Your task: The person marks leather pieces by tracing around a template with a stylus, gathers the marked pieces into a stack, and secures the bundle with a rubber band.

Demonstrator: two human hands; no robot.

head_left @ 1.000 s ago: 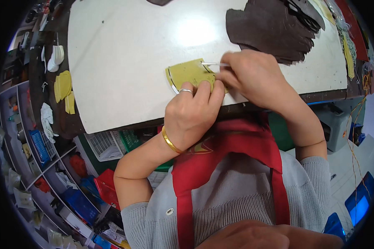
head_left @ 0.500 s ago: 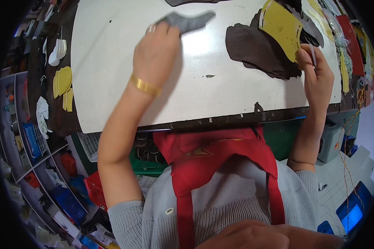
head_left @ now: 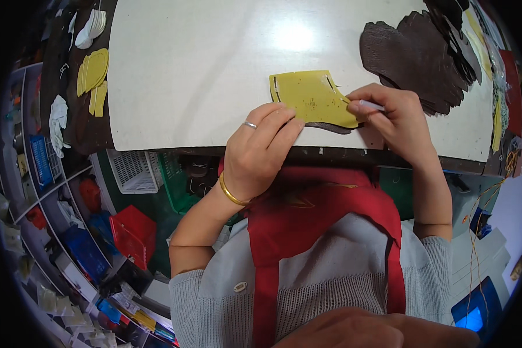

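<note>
Your left hand bears down on the lower left edge of the yellow template, its visible fingers lying close together; where the thumb sits, you cannot tell from here. Your right hand pinches a slim, pale, smooth pen between thumb and fingers, with the point end at the template's right edge.

The template lies flat near the front edge of the white table, between your two hands. It looks stiff and matte, dotted with dark specks, with a nearly straight top, a hollow curve on the right and a dark narrow slot toward each side. Under it lies a dark leather piece, showing as a curved brown strip along the bottom edge.

To the right, near your right hand, a leather stack spreads in uneven layers, dark brown, finely grained, with wavy borders. Off the table's left side you have rounded yellow pieces overlapping like scales, a fan of white pieces above them, and a crumpled white glove below.

Your red apron hangs in smooth folds over a ribbed grey knit sweater.
</note>
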